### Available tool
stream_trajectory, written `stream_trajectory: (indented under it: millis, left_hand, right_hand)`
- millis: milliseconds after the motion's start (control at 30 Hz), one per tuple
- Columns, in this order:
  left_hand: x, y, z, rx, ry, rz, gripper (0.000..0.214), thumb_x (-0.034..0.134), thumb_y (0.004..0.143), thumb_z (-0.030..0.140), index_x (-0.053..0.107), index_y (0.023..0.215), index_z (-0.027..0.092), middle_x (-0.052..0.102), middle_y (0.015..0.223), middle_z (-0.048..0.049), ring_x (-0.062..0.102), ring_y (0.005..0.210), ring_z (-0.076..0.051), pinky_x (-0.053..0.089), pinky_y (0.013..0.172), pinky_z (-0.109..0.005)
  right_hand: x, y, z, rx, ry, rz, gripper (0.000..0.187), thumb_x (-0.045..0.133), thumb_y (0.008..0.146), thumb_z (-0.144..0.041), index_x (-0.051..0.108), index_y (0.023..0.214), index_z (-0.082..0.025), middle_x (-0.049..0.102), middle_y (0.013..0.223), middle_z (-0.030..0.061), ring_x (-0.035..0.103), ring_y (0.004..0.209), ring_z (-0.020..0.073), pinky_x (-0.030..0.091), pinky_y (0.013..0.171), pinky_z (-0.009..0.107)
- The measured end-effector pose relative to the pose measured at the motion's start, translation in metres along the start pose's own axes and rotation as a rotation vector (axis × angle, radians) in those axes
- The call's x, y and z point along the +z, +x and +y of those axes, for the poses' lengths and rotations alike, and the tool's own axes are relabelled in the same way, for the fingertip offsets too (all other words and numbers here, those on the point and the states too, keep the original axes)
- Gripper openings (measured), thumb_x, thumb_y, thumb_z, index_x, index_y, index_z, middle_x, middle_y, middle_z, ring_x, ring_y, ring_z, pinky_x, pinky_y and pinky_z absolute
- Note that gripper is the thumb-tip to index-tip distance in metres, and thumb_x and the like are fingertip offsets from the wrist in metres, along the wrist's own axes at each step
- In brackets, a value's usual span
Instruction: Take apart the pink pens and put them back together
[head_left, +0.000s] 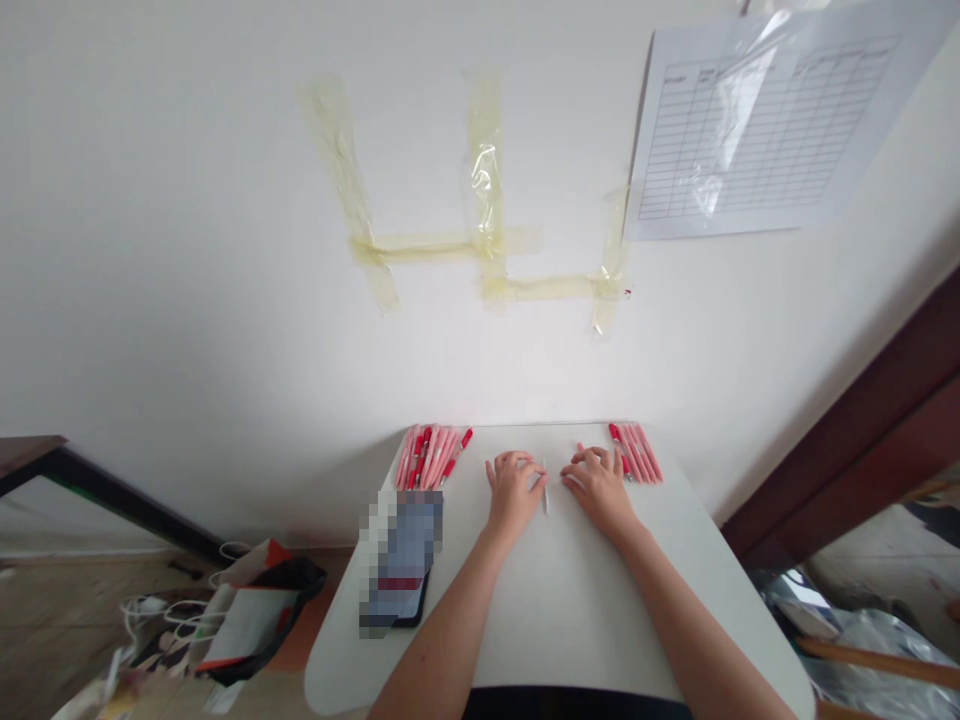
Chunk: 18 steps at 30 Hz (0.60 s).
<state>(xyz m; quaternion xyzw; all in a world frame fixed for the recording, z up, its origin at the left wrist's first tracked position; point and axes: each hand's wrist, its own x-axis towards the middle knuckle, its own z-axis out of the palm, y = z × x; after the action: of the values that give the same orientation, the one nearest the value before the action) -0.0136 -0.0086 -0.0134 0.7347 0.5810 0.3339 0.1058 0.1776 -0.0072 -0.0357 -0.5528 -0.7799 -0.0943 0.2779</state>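
Observation:
My left hand [515, 492] is low over the white table, fingers bent, with thumb and fingertips closed at a thin white stick [546, 498] that looks like a pen refill. To its right, my right hand [600, 485] has curled fingers with the tips close together. A small pink end [580, 446] shows just beyond those fingers; the rest of it is hidden by the hand. Red and pink pens [431, 457] lie bunched at the table's far left. A smaller row of pink and red pens [637, 453] lies beside my right hand.
A phone [405, 560], partly blurred out, lies on the left of the white table [570, 620]. The wall [420, 360] meets the table's far edge. Bags [251, 610] and cables are on the floor at left; a dark red wooden frame [847, 430] stands at right.

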Motion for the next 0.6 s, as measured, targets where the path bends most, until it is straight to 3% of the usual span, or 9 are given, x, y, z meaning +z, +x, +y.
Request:
stream_trajectory:
  millis: [600]
  left_hand:
    - [-0.0049,0.0068,-0.0017,-0.030,-0.007,0.012,0.008,0.068,0.086,0.028,0.074,0.091,0.030,0.063,0.121,-0.0029,0.047,0.124,-0.025,0.021,0.117,-0.061]
  right_hand:
    - [0.0051,0.0065,-0.0033,-0.005,-0.050,0.017,0.014,0.056,0.094,-0.029,0.070,0.096,-0.027,0.067,0.109,0.0066,0.050,0.117,0.0294,0.013,0.115,0.068]
